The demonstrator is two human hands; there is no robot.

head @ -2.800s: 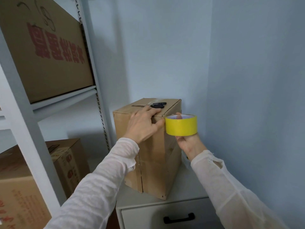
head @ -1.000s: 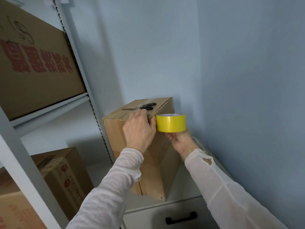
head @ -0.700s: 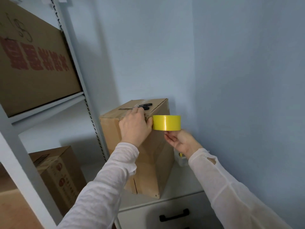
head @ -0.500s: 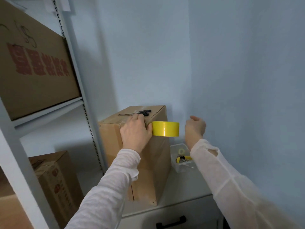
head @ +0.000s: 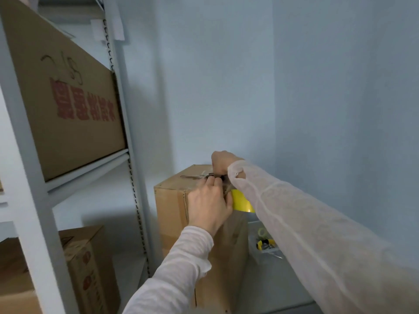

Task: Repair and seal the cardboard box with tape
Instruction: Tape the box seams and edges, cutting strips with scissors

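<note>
A tall brown cardboard box (head: 172, 214) stands on a white cabinet top in the corner. My left hand (head: 208, 207) curls over the box's upper front corner and pins the tape's end there. The yellow tape roll (head: 241, 201) hangs just right of that hand, partly hidden by my right sleeve. Scissors (head: 196, 177) lie on the box's top, blades pointing left. My right hand (head: 221, 162) reaches over the top, its fingers curled down on the scissors' black handles.
A clear plastic container (head: 263, 242) with small yellow items sits right of the box. The white cabinet top (head: 272, 284) meets blue walls behind and right. A grey metal rack (head: 136, 200) on the left carries a large printed carton (head: 68, 105) and a lower carton (head: 88, 257).
My right hand let go of the tape roll, rose over the box and came down on the scissors. The roll now hangs from the end pinned by my left hand.
</note>
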